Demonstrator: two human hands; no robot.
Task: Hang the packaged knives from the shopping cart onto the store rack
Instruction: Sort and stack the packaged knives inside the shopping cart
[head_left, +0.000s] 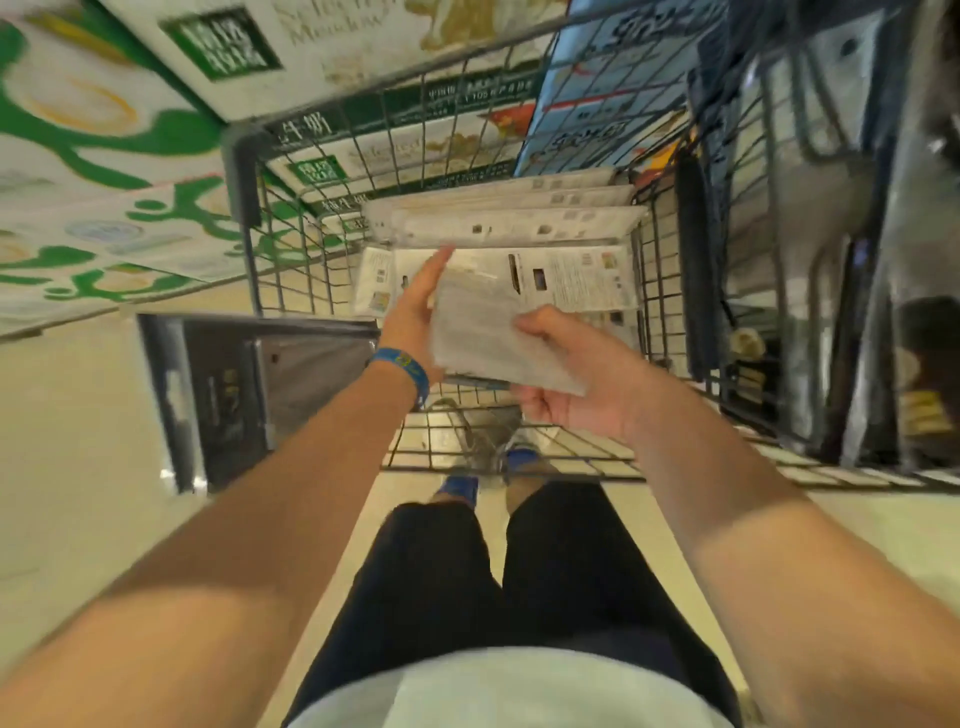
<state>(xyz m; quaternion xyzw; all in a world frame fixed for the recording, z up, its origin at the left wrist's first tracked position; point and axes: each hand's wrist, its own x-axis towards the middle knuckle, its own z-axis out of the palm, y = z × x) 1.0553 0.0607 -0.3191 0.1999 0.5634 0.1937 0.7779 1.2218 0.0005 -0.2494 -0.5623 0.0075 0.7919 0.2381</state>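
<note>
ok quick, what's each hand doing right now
Left hand: open, straight fingers against the left edge of the package.
Right hand: closed on that package's near corner, thumb on top.

My right hand (576, 379) grips a blurred knife package (488, 332) over the cart (249, 171); my left hand (415, 312) lies flat along its far-left edge.

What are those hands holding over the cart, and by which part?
A flat packaged knife: the right hand grips its near end, thumb on top; the left hand lies straight-fingered along its left edge.
</note>
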